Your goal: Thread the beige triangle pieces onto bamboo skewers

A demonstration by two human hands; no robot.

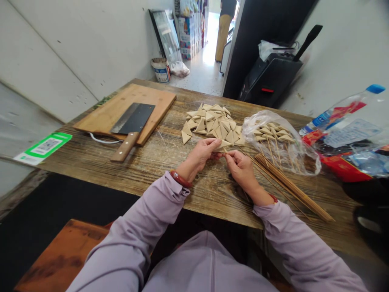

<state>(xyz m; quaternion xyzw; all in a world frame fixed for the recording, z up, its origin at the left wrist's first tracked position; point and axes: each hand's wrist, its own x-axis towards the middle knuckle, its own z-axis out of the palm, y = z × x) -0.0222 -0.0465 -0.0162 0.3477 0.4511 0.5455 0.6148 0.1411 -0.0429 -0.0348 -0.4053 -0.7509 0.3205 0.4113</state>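
Note:
Between the thumb and fingers of my left hand (202,153) is a beige triangular tofu piece (224,144). My right hand (241,167) pinches a thin bamboo skewer (225,150) whose end meets that triangle; I cannot tell how deep it goes. Just beyond my hands lies a heap of loose tofu triangles (212,121). A bundle of bamboo skewers (294,188) rests on the table to the right of my right hand. Behind the bundle, a clear plastic bag (310,156) holds several skewered triangles (273,132).
A cleaver (133,121) lies across a wooden cutting board (161,95) at the left of the wooden table (152,162). A plastic bottle (343,109) and red packaging (346,168) crowd the right side. A bucket (161,71) and a standing person (225,32) are farther off.

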